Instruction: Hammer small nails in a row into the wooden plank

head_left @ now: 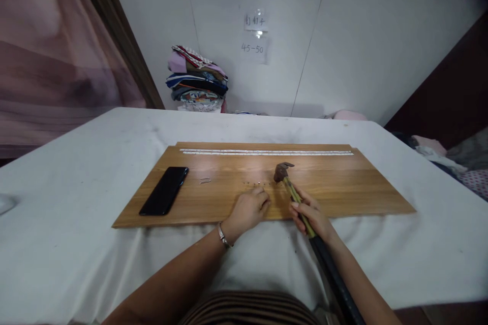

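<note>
My right hand is wrapped round the handle of a claw hammer, gripping it partway along the shaft. The hammer's rusty head hangs over the wooden board, and its dark grip runs back beneath my forearm. On the board's near side rests my left hand, its fingers curled in; what they hold, if anything, is hidden. Just beyond those fingers, a row of several small nails or nail marks crosses the wood. A few loose nails lie farther left.
A black phone lies at the board's left end. Two long white strips run along its far side. The board sits on a white-covered table. Folded clothes are stacked against the wall, which carries two handwritten paper notes.
</note>
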Demonstrator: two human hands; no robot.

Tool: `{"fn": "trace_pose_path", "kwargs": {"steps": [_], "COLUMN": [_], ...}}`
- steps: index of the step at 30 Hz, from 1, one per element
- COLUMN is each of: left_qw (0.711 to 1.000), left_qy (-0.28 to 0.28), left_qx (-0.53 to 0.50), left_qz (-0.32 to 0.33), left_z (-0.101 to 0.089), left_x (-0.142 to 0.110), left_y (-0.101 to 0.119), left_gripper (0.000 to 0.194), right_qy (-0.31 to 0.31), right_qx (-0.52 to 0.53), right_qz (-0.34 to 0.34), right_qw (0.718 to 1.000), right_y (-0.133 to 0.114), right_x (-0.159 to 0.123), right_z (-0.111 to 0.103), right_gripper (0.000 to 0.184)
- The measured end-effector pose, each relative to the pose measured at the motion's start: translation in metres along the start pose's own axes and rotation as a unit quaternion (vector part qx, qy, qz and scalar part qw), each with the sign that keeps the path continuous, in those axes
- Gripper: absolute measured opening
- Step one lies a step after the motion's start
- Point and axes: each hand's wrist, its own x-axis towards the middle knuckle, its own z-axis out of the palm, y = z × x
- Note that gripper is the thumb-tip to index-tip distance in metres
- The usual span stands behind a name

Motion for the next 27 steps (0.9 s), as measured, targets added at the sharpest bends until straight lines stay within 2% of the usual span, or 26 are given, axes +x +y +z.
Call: {"fn": "trace_pose_path", "kwargs": {"steps": [8,17,22,27], "left_qw": [1.000,0.995,0.993,0.994], "left_qy": [-0.006,0.016,-0.006,-0.020], "left_qx": [-0.010,-0.089,-0.105,-0.101], "left_qz": [0.000,-0.050,-0.048,-0.042], "left_z": [0.000,-0.007,-0.010,-0.011], "left_x": [0.001,0.003,0.005,0.005], "left_y": [0.000,0.001,0.000,-0.001], "left_gripper": [0.017,0.014,0.017,0.019], "right_qy": [-0.001,0.015,0.026,0.007], "right_qx": [-0.005,0.001,-0.015,-0.017], "right_qz": [0.006,0.023,0.047,0.029], "right_qw": [1.000,1.000,0.998,0.999], "right_y": [0.002,0.004,0.003,0.001], "right_x": [0.000,-0.004,-0.006,-0.011], "right_z": [-0.001,-0.001,0.000,0.000], "right_gripper": [0.078,0.074,0.075,0.071]}}
